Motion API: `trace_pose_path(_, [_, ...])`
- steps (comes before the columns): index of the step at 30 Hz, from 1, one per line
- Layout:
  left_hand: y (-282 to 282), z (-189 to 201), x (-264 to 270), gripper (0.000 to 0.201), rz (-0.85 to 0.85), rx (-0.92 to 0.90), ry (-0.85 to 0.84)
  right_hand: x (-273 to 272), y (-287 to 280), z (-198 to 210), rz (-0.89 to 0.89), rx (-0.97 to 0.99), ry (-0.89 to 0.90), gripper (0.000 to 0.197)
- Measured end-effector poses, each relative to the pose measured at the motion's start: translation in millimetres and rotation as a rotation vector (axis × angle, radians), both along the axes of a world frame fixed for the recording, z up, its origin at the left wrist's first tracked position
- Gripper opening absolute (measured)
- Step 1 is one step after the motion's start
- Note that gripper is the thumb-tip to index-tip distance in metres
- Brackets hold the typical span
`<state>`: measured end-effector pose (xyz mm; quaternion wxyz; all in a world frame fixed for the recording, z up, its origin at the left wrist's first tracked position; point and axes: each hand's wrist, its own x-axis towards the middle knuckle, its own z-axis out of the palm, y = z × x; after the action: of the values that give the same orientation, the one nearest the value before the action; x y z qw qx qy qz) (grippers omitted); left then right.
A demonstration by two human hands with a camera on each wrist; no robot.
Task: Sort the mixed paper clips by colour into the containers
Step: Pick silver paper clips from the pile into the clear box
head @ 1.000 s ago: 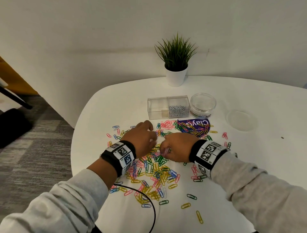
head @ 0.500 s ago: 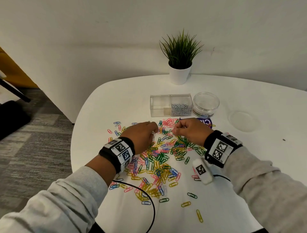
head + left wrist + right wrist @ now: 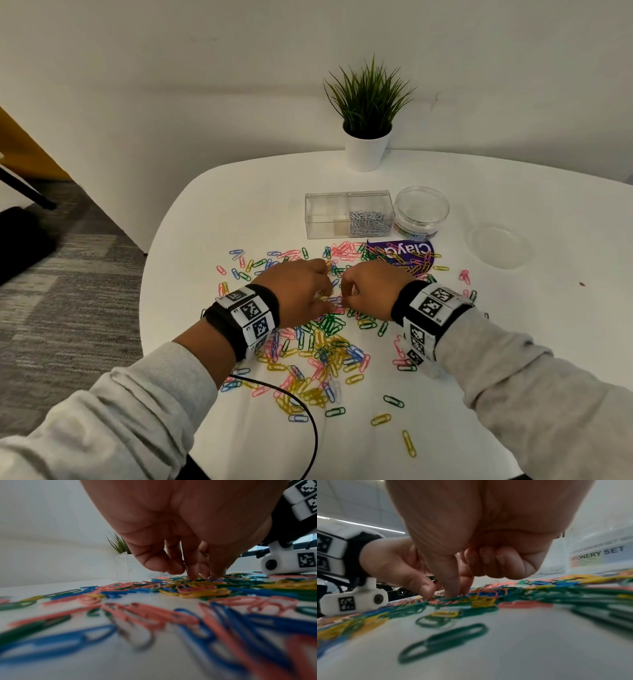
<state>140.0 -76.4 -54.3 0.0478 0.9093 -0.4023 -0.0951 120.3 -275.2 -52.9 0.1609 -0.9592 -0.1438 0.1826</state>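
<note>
Several pink, blue, green, yellow and silver paper clips (image 3: pixel 325 346) lie mixed on the white table (image 3: pixel 513 342). My left hand (image 3: pixel 327 298) and right hand (image 3: pixel 344 298) meet over the pile's far part, fingers curled down into it. In the left wrist view the left hand (image 3: pixel 204 576) has thumb and forefinger tips on the clips (image 3: pixel 197 592), with a metal glint between the fingers. The right hand (image 3: pixel 453 595) pinches thumb and forefinger at a clip and tucks its other fingers. A clear two-part box (image 3: pixel 325 216) holds silver clips (image 3: pixel 370 222) in its right half.
A round clear jar (image 3: pixel 421 212) stands right of the box, its clear lid (image 3: pixel 496 248) farther right. A purple lid (image 3: pixel 400 257) lies under clips. A potted plant (image 3: pixel 368 137) stands at the back. A black cable (image 3: pixel 301 411) crosses the near table edge.
The right hand has come back from near the purple lid to the pile beside the left hand. The left hand has drawn back slightly toward me.
</note>
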Motion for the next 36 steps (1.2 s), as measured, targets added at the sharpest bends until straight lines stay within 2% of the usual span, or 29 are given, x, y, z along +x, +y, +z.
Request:
trace_pose_path(3, [1.2,0.4,1.7,0.033,0.056,0.0,-0.011,-1.0,-3.1,2.0,0.011,0.032,0.002,0.009])
trace_pose_path(5, [3.2,-0.4,2.1,0.029,0.078,-0.033,-0.019,-0.8,-10.1,3.8,-0.061,0.132,0.001,0.008])
trace_pose_path(7, [4.8,-2.8,1.0,0.028,0.06,-0.071,-0.021,0.5,-20.4,6.8,-0.24,0.35,0.043,0.009])
trace_pose_path(9, [4.5,-5.8,-1.3,0.029,-0.005,-0.093,-0.025,1.3,-29.7,10.4,-0.462,0.685,0.17,0.016])
trace_pose_path(11, [2.7,-6.9,-4.0,0.026,-0.076,-0.099,-0.029,1.9,-36.2,13.2,-0.604,0.947,0.251,0.019])
trace_pose_path(15, [-0.3,-6.4,-5.4,0.017,-0.124,-0.097,-0.048,3.4,-39.2,16.5,-0.684,1.126,0.344,0.021])
trace_pose_path(17, [-0.2,-6.1,-2.4,0.019,-0.068,-0.081,-0.056,3.6,-38.2,16.3,-0.673,1.08,0.349,0.022])
trace_pose_path(18, [0.2,-6.1,-1.2,0.021,-0.037,-0.066,-0.057,2.8,-36.7,15.5,-0.631,0.969,0.312,0.019])
trace_pose_path(20, [0.1,-6.5,-0.4,0.023,-0.008,-0.053,-0.064,1.6,-33.7,12.5,-0.445,0.577,0.154,0.009])
trace_pose_path(22, [-1.5,-6.8,-1.7,0.025,-0.016,-0.034,-0.068,-1.5,-30.4,7.1,-0.233,0.223,0.041,0.012])
trace_pose_path(24, [-3.4,-7.6,-3.2,0.029,-0.046,-0.018,-0.064,-4.0,-30.3,2.1,-0.127,0.026,0.012,0.019])
trace_pose_path(26, [-4.1,-8.4,-4.2,0.031,-0.081,-0.034,-0.072,-3.8,-34.0,0.9,-0.157,0.006,0.03,0.026])
trace_pose_path(28, [-3.8,-9.5,-5.0,0.031,-0.133,-0.064,-0.094,-3.1,-38.5,3.7,-0.221,0.071,0.038,0.028])
trace_pose_path(31, [-3.5,-11.8,-5.6,0.026,-0.214,-0.065,-0.126,-4.3,-38.3,7.6,-0.178,0.132,-0.011,0.013])
trace_pose_path(32, [-3.8,-11.3,-5.2,0.025,-0.207,-0.06,-0.138,-5.0,-36.5,7.9,-0.147,0.148,-0.008,0.008])
trace_pose_path(36, [-3.2,-6.0,-1.7,0.026,-0.088,-0.022,-0.165,-5.0,-28.3,5.1,-0.015,0.102,0.044,0.015])
